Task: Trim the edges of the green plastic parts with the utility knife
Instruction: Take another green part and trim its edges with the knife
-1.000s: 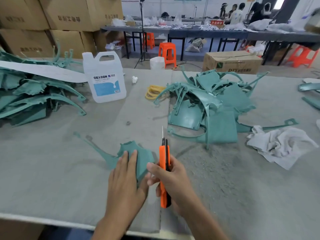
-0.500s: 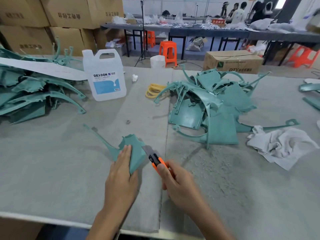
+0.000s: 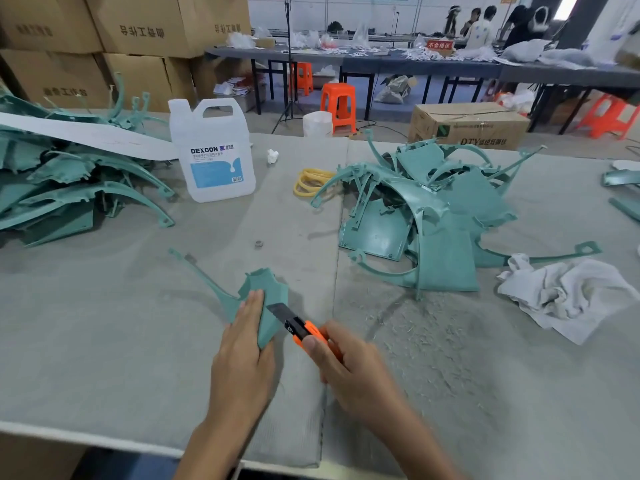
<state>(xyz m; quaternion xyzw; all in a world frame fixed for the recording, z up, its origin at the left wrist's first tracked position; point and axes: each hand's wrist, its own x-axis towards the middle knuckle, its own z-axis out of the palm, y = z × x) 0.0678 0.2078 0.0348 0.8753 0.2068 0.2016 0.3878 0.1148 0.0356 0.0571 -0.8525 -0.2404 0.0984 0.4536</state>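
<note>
Green plastic part [image 3: 269, 289] lies flat on the grey felt-covered table [image 3: 104, 341], near the front edge, with its thin curved arm reaching up-left. Left hand [image 3: 242, 348] is laid on the part with straight fingers, pressing it down. Right hand [image 3: 349, 368] is curled round the orange utility knife [image 3: 304, 332]. The blade is out, pointing up-left and touching the part's right edge just beside the left fingertips.

The felt is in two sheets with a seam running down the middle. Fine shavings [image 3: 433, 334] are scattered on the right sheet. A pile of green parts [image 3: 69, 195] sits at far left with a white paper strip [image 3: 86, 135] across it. A second pile [image 3: 446, 216] sits right of centre. A white jug [image 3: 214, 157] (label reads DEXCON) stands upright between the piles, nearer the left one. Yellow bands [image 3: 311, 181] lie just left of the second pile. A small ring [image 3: 259, 244] lies loose mid-table, and a crumpled white rag [image 3: 568, 296] lies at right.

Room: stacked cardboard boxes [image 3: 138, 29] behind at left, another box [image 3: 467, 126] on the floor past the table, an orange stool [image 3: 339, 105], a tripod [image 3: 289, 64], long dark tables [image 3: 381, 60] with clutter, and people [image 3: 481, 26] standing at the back.
</note>
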